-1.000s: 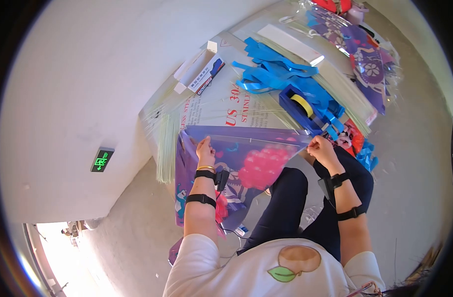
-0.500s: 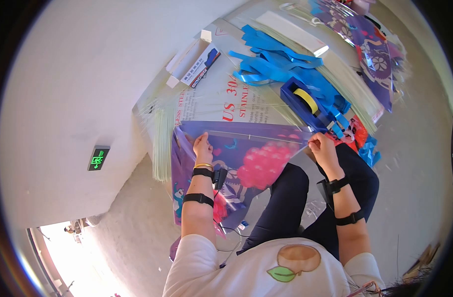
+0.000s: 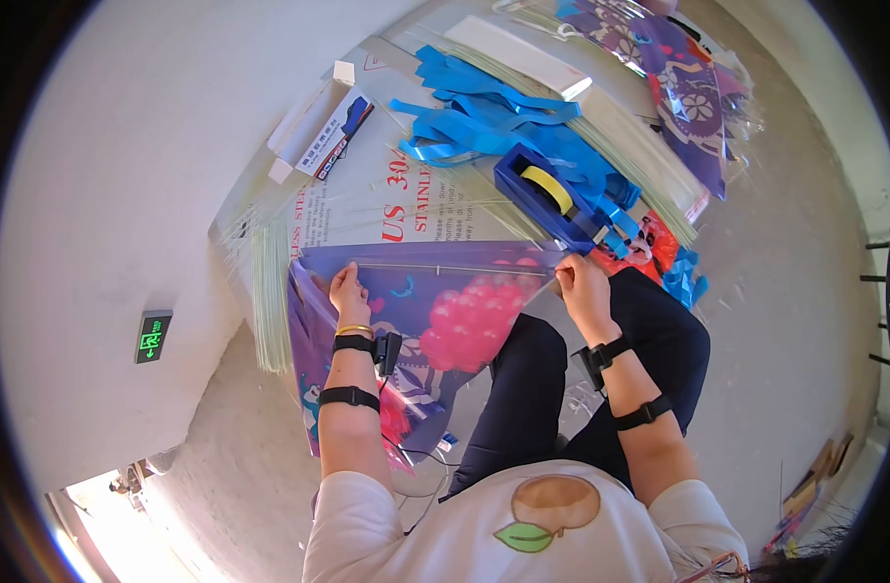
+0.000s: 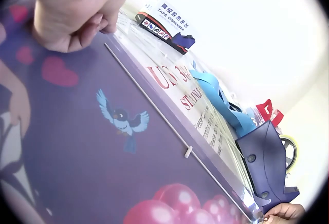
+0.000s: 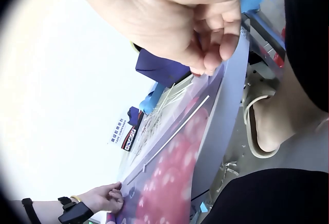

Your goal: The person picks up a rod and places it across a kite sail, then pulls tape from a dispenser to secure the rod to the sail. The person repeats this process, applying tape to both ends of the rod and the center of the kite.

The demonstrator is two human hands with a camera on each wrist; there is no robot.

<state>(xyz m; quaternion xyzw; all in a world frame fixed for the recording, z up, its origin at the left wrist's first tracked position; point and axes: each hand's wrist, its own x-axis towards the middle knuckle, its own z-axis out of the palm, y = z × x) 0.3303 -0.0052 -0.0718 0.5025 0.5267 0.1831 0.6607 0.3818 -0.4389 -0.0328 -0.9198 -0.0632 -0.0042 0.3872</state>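
A purple plastic sheet (image 3: 396,335), printed with pink balloons, hearts and a blue bird (image 4: 123,121), is spread between my hands at the table's near edge. Along its upper edge lies a thin white rod (image 3: 484,273) with a small white sleeve (image 4: 188,152) partway along. My left hand (image 3: 348,291), fingers curled, pinches the sheet near the rod's left end. With thumb and fingertips, my right hand (image 3: 585,296) pinches the right corner, beside the rod's other end. The sheet's lower part hangs toward my lap, partly hidden by my left forearm.
A blue tape dispenser (image 3: 523,175) with yellow tape stands just beyond my right hand. Behind it lie blue ribbons (image 3: 464,121) and bundles of thin pale rods (image 3: 620,146). An opened dispenser box (image 3: 318,131) sits at the back left; more rods (image 3: 272,301) overhang the left edge.
The head view has turned, so table, sheet and hands appear farther left. Both hands keep their pinch at the same places on the sheet.
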